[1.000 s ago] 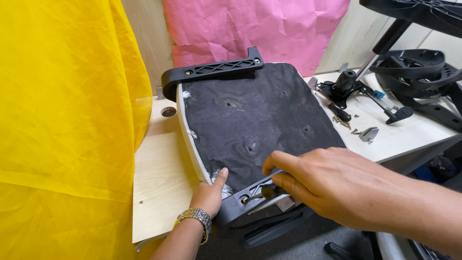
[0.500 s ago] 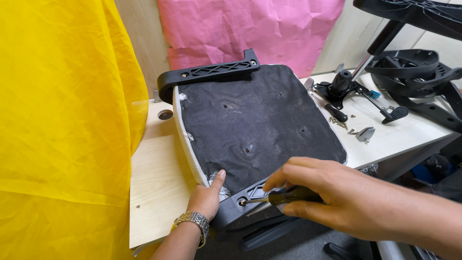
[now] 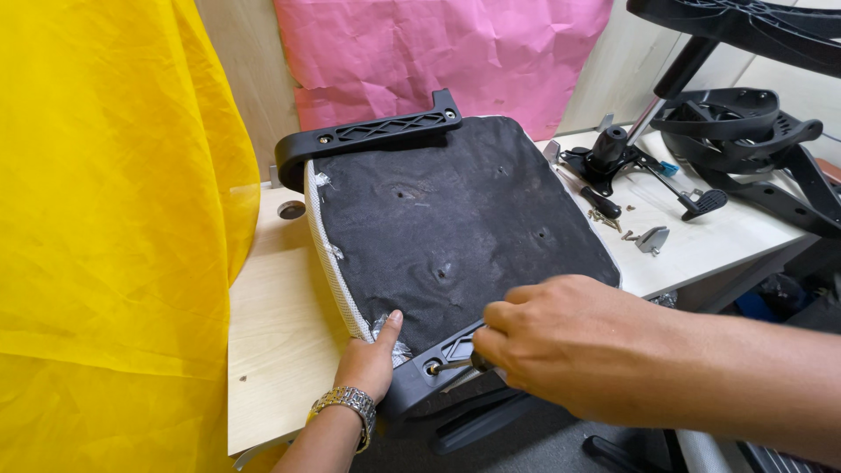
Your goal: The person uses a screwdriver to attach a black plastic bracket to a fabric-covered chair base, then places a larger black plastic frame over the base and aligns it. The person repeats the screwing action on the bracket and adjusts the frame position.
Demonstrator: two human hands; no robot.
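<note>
Gripping a screwdriver [image 3: 455,363], right hand [image 3: 561,346] is fisted shut on its handle, tip at near armrest bracket [image 3: 420,378]. Left hand [image 3: 370,361] rests loosely open vs seat cushion [image 3: 455,228] edge, upside-down on table [image 3: 272,350].

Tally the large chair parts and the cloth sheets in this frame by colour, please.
Black: 4 – upturned seat cushion, armrest bracket at its far edge, armrest bracket at its near edge, chair base at the right.
Yellow: 1 – cloth sheet.
Pink: 1 – cloth sheet.
Total: 6
</note>
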